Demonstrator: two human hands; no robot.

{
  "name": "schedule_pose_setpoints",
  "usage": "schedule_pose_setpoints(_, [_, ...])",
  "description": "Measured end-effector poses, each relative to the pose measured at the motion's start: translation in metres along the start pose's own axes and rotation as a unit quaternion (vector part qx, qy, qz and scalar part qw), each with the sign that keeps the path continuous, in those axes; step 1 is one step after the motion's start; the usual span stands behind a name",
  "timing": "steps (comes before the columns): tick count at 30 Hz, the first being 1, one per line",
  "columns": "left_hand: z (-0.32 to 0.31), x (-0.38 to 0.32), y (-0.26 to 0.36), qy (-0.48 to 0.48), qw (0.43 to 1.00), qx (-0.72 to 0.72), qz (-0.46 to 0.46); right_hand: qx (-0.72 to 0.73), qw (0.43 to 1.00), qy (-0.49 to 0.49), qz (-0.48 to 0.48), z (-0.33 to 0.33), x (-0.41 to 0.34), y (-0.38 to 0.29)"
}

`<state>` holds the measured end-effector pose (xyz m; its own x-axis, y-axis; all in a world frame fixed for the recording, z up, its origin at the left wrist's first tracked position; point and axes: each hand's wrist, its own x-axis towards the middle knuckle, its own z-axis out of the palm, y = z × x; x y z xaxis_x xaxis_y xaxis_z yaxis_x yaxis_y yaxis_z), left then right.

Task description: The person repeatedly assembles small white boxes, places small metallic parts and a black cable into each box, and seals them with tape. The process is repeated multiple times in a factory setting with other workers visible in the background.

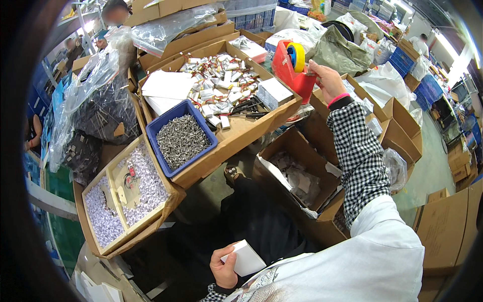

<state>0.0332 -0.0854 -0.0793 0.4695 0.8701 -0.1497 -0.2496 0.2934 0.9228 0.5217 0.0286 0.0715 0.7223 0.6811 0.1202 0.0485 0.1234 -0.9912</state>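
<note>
My left hand (224, 267) holds a flat white box (246, 258) low in front of my body, thumb on its near face. Far out to the right, my right hand (329, 81) reaches to the front end of a red tape dispenser (288, 73). Its fingertips are at the cutter, beside the yellow-cored tape roll (299, 57); any tape strip between them is too fine to make out. The dispenser stands at the right corner of a cardboard tray (241, 137). In that tray lie many small silver battery cells (222, 81) with wires and a stack of white cards (168, 88).
A blue bin (151, 132) of small metal screws sits on the tray's front left. Left of it, a divided wooden tray (117, 204) holds small white parts. Below my right arm is an open carton (283, 147) with plastic scraps. Bagged parts (102, 109) stand far left.
</note>
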Motion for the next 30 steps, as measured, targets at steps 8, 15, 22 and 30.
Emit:
schedule_pose_setpoints(8, [0.000,0.002,-0.003,0.010,1.000,-0.013,0.000,-0.004,0.999,0.009,-0.034,0.002,-0.027,-0.020])
schedule_pose_setpoints(15, [-0.002,0.002,-0.005,0.011,1.000,-0.016,-0.004,0.057,0.993,0.030,0.103,-0.004,-0.052,0.005])
schedule_pose_setpoints(22, [-0.003,0.000,-0.002,0.006,1.000,0.022,-0.006,0.159,0.985,0.055,0.028,0.017,-0.050,0.044])
schedule_pose_setpoints(30, [0.005,-0.002,0.010,-0.009,0.997,0.071,-0.006,0.298,0.942,-0.049,0.148,0.004,-0.047,0.052])
